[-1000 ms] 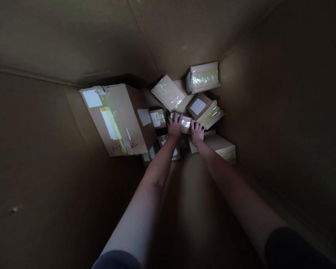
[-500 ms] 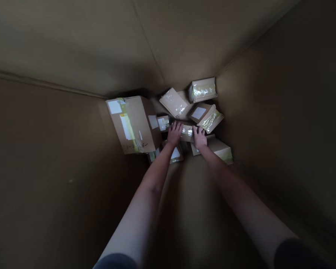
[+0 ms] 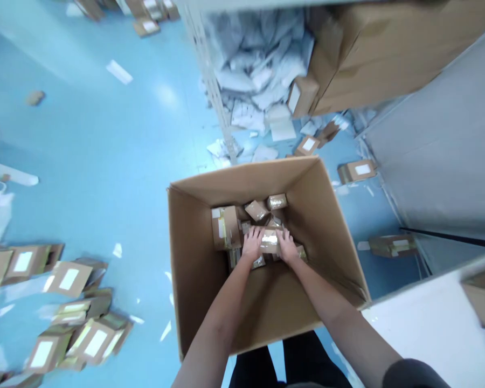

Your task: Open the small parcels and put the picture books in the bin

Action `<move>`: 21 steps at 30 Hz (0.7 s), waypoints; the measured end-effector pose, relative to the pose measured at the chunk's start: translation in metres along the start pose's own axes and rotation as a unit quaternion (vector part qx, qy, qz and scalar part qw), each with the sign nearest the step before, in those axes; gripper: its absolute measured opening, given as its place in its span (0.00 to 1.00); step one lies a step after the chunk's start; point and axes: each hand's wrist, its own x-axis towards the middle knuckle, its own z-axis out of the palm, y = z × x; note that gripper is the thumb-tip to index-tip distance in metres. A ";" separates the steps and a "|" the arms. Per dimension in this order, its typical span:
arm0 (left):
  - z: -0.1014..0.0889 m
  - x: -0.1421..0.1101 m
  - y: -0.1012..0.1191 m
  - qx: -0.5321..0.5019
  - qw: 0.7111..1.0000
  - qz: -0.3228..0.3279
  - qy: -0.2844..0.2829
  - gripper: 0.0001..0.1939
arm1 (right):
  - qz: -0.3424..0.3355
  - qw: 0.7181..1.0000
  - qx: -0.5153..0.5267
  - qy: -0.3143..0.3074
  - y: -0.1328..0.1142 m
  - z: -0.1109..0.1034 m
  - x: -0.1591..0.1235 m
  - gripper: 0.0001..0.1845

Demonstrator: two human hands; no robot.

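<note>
Both my arms reach down into a big open cardboard box standing on the blue floor. My left hand and my right hand grip the two ends of a small taped brown parcel held between them. Around it at the bottom of the box lie several other small parcels, among them a larger one to the left and two small ones behind.
Several labelled brown parcels are strewn on the floor at the lower left. White mail bags are piled behind a rack upright. Another large carton stands at the top right, loose parcels near it, and a white surface at right.
My head has pulled back up out of the box, so the floor and surroundings now show. Both hands stay on the same small parcel, which has risen a little.
</note>
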 end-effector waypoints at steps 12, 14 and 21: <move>-0.204 -0.175 0.069 0.025 0.988 0.074 0.136 0.52 | -0.059 0.988 0.026 0.138 -0.069 -0.164 -0.194 0.65; -0.225 -0.191 0.080 0.039 0.983 0.099 0.148 0.53 | -0.056 0.983 0.036 0.169 -0.071 -0.183 -0.225 0.66; -0.267 -0.214 0.176 0.119 0.947 0.237 0.180 0.51 | 0.031 0.951 0.085 0.294 -0.031 -0.208 -0.350 0.65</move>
